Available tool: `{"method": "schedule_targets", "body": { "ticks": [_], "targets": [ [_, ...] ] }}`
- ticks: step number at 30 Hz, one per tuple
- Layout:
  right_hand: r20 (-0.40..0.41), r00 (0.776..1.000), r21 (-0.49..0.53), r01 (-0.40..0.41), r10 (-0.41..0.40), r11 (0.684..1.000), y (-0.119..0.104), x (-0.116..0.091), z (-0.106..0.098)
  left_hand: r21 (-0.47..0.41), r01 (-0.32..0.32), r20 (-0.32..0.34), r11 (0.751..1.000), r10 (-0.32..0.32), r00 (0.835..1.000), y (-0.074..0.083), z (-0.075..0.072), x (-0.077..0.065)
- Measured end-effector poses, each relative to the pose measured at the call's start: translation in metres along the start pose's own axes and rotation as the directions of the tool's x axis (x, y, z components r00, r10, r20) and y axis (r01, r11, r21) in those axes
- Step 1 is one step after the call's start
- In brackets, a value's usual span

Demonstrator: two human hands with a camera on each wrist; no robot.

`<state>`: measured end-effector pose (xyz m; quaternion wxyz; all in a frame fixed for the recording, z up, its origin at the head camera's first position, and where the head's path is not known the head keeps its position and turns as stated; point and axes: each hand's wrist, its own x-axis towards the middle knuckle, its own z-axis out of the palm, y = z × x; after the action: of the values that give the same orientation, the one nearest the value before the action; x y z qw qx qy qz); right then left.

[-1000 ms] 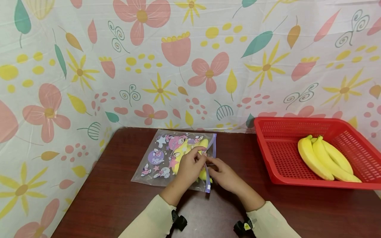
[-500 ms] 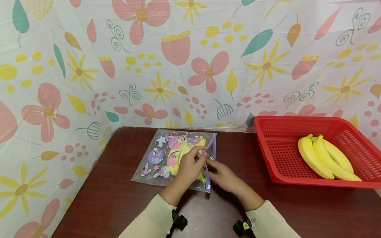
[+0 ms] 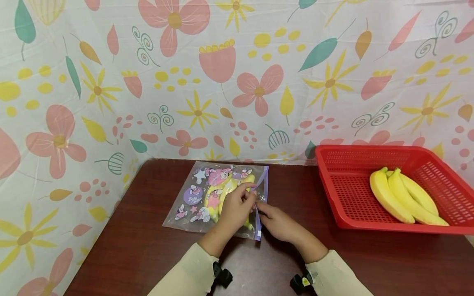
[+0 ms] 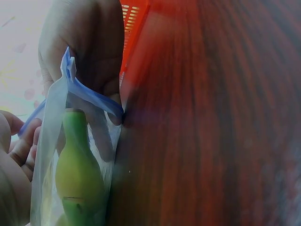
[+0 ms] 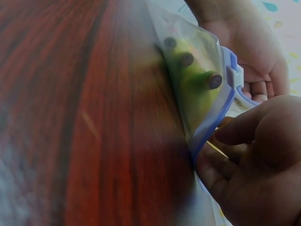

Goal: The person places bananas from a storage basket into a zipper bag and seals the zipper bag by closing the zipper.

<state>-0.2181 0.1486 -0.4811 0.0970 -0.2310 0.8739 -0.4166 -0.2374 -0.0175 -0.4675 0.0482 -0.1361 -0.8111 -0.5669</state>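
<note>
A clear printed zip bag (image 3: 185, 197) with a purple zip edge lies on the table, its mouth facing right. Bananas (image 3: 214, 196) with green stems are inside; in the right wrist view, three dark stem ends of the bananas (image 5: 214, 80) point toward the mouth. My left hand (image 3: 237, 207) pinches the bag's upper lip near the middle of the zip. At the lower lip, my right hand (image 3: 277, 222) grips the zip edge between thumb and fingers; some fingers show through the film in the left wrist view. A white slider (image 3: 259, 234) sits at the zip's near end.
A red perforated basket (image 3: 337, 197) stands at the right with more bananas (image 3: 403, 199) in it. The dark wooden table (image 3: 129, 246) ends at the back against a flower-patterned cloth (image 3: 148, 82).
The bananas in the bag have slid a little left, deeper inside. My right hand has shifted slightly down along the zip edge, while my left hand stays in place.
</note>
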Motion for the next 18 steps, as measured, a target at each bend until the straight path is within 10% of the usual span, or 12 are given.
{"method": "schedule_targets", "body": {
  "ticks": [18],
  "targets": [
    [0.011,0.999,0.013,-0.033,0.033,0.999,-0.0009,-0.0011,0.001,0.016,0.003,-0.018,1.0,-0.003,1.0,-0.0005,0.0008,0.0003]
  ]
}}
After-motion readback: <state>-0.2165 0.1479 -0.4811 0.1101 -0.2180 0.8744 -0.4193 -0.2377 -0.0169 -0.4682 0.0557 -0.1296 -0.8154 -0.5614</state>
